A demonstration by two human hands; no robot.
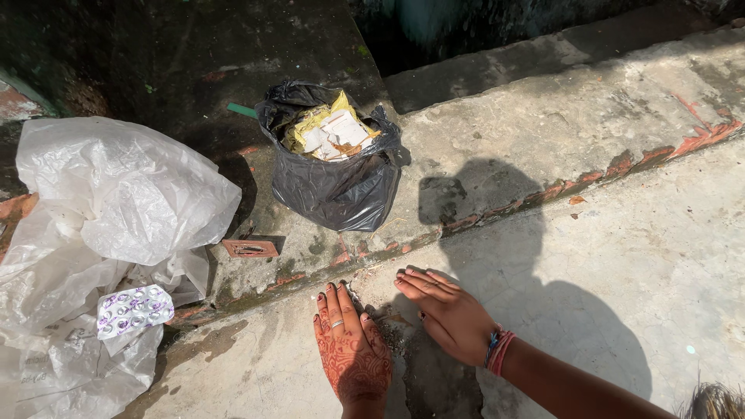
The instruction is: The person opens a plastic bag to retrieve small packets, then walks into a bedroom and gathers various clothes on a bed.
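- So I'm seeing both hands lying flat on the concrete floor [621,256], fingers spread, holding nothing: left hand [353,349], right hand [446,310].
- Dirt pile [403,334] is sitting between them, near the step edge.
- Black trash bag [334,167] is standing beyond that edge.

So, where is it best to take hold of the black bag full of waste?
Probably the loose rim of the black bag, coming from above. It stands upright and open, with crumpled plastic gathered at the top edge, while paper waste fills the mouth.
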